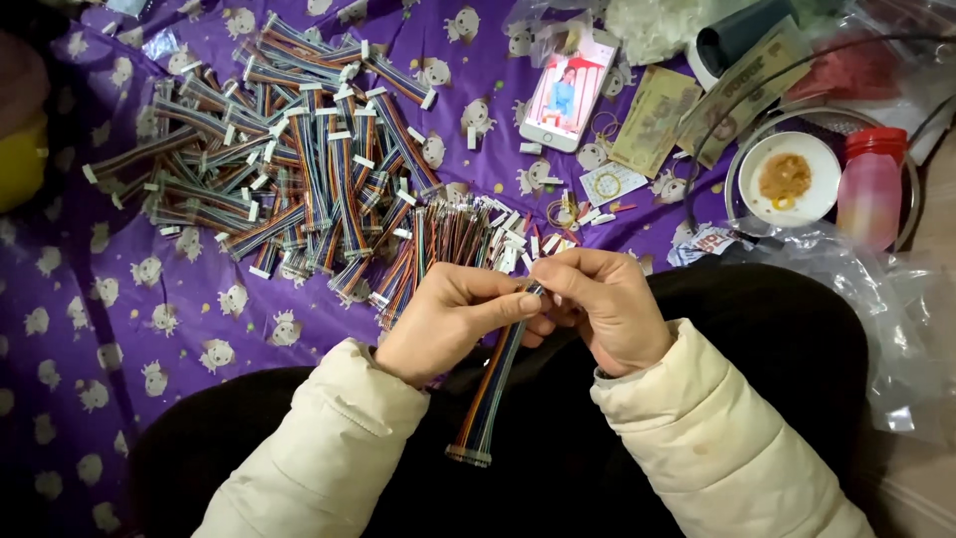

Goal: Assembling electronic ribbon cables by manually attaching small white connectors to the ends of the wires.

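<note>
My left hand (453, 319) and my right hand (602, 304) meet at the centre, both pinching the top end of a flat multicoloured ribbon cable (490, 399) that hangs down over my dark lap. Its lower end carries a pale connector. Just beyond my hands lies a fan of loose cables with white connectors (453, 239). Further up and left, a big heap of the same ribbon cables (289, 169) covers the purple patterned cloth (119, 339).
A white phone (568, 95) with a lit screen lies at the top centre beside banknotes (654, 120). A round metal tray (742, 159) at the right holds a small bowl (789, 179) and a red-capped bottle (871, 184). Clear plastic bags (896, 319) lie at the right.
</note>
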